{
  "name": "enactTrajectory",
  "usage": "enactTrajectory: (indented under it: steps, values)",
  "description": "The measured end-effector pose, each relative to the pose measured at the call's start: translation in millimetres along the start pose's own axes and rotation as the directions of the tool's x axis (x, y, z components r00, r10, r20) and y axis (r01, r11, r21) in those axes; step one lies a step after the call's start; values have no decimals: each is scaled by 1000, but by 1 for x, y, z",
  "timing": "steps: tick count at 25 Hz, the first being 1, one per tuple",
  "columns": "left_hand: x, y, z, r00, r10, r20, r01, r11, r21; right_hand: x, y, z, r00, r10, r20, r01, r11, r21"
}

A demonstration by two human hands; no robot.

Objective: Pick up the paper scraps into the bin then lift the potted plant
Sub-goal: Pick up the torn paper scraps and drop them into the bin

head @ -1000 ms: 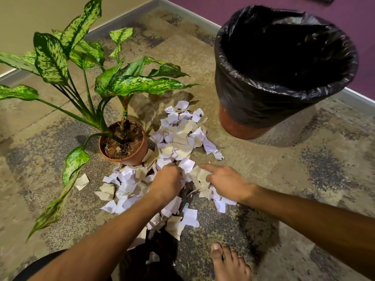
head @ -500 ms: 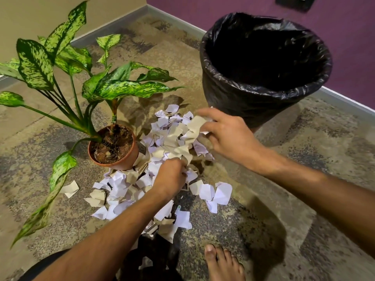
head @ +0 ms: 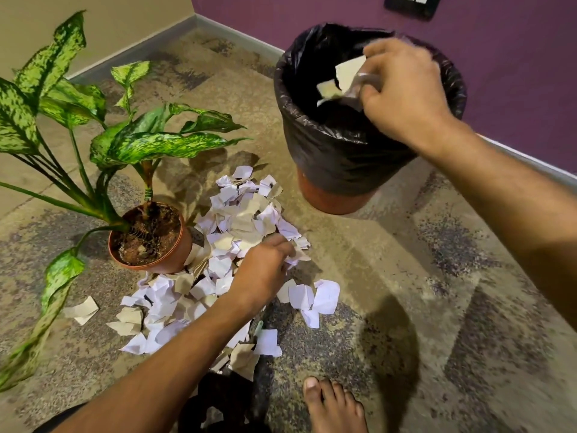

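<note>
A heap of white and beige paper scraps (head: 237,220) lies on the carpet, right of the potted plant (head: 150,242) in its terracotta pot. My left hand (head: 262,270) rests curled on the heap, fingers closed around scraps. My right hand (head: 402,89) hovers over the mouth of the bin (head: 337,157), which is lined with a black bag. It pinches a few scraps (head: 343,76) that hang inside the rim, blurred by motion.
The plant's long speckled leaves (head: 156,145) spread left and over the carpet. A lone scrap (head: 81,310) lies left of the heap. My bare foot (head: 334,407) is at the bottom edge. A purple wall (head: 515,73) with a skirting stands behind the bin.
My right hand lifted a few scraps from the heap and carried them up and right, to above the bin. The left hand stayed on the heap.
</note>
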State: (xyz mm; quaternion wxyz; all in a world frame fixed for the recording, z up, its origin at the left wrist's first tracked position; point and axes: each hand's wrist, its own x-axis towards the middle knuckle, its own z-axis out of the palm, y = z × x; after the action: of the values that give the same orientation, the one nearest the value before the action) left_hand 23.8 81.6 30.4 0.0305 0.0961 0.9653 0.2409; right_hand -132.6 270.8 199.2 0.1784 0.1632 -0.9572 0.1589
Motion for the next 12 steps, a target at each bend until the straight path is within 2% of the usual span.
enactTrajectory:
  steps: [2,5,9,12]
  values:
    - [4,14,-14,994,83,-76,-86,995,-42,-1,4,5,998,28,64,-28,1000,-1]
    - [13,32,-42,943,186,-277,-215,973,-81,-6,8,9,997,38,60,-39,999,18]
    - [38,55,-89,806,178,-565,-266,961,-78,-14,4,4,991,26,-129,-13,995,100]
    - [72,75,-122,755,143,-640,-245,967,-73,-19,-5,-6,962,66,-264,-3,972,234]
